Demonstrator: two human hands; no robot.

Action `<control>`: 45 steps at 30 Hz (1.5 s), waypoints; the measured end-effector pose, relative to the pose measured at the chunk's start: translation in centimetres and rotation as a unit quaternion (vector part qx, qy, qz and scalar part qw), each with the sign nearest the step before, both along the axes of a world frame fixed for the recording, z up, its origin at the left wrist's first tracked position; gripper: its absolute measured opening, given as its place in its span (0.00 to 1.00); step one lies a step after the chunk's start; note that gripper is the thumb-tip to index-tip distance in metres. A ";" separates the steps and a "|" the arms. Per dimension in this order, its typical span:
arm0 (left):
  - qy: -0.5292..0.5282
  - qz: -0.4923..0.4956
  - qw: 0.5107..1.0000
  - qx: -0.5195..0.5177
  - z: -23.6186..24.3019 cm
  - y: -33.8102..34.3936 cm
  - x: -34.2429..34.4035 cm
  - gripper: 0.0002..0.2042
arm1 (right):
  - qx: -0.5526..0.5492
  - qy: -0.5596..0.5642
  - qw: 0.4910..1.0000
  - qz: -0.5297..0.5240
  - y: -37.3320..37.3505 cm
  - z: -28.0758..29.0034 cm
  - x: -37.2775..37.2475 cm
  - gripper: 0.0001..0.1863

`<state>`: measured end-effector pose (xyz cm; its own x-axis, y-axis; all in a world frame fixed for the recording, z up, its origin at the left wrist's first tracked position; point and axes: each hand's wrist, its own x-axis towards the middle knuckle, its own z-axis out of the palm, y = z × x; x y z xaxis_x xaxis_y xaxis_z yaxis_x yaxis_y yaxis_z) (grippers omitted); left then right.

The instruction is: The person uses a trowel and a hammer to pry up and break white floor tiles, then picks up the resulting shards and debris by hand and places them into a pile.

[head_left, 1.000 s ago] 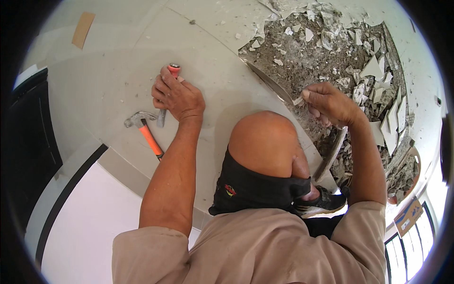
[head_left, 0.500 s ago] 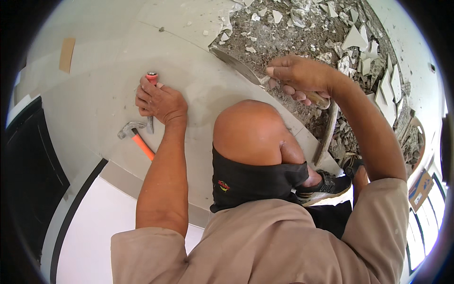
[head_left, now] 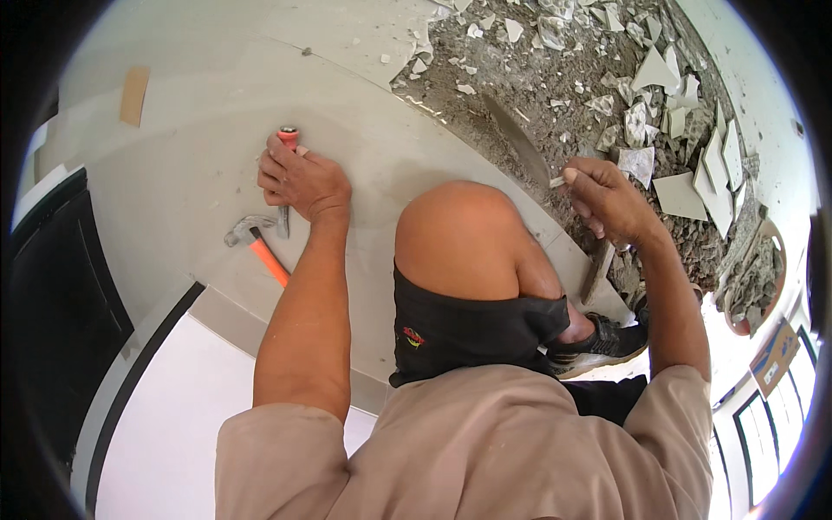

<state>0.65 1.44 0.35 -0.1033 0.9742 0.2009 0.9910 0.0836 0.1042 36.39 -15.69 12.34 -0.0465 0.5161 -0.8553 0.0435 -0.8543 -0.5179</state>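
My left hand (head_left: 305, 180) rests low over the tiled floor, closed round a red-handled chisel (head_left: 288, 136). The handle's metal-capped end sticks out above the fingers, and the grey shank shows below them. Just beneath that hand lies a claw hammer (head_left: 269, 263) with an orange handle, partly covered by my left forearm. My right hand (head_left: 608, 201) grips a trowel-like tool (head_left: 518, 141) with a long, flat grey blade. Its handle is mostly hidden in the fist. The blade points up and left over rough grey rubble (head_left: 485, 65); whether it touches cannot be told.
Broken tile pieces (head_left: 712, 186) lie heaped on the right side of the rubble. Past my bent knee (head_left: 464, 243) a wooden strip (head_left: 598, 273) lies by my shoe (head_left: 600, 347). A round container of debris (head_left: 756, 277) and a cardboard box (head_left: 774, 357) stand farther right.
My right hand has moved right and a little down, carrying the blade from the tile edge to over the rubble. My left hand stays at the same spot with the chisel.
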 end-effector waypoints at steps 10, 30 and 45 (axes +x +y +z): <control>-0.041 0.013 0.998 -0.035 0.5 -0.8 -0.2 0.26 | 0.206 0.072 0.975 -0.036 12.4 -2.9 -11.0 0.15; 0.001 0.019 1.000 -0.011 0.6 -0.4 0.1 0.27 | 0.201 -0.091 0.764 -0.607 8.7 -2.3 1.6 0.08; -0.008 0.026 0.999 -0.027 0.6 -0.7 0.5 0.24 | 0.093 -0.193 0.874 -0.436 4.7 -0.5 -1.8 0.16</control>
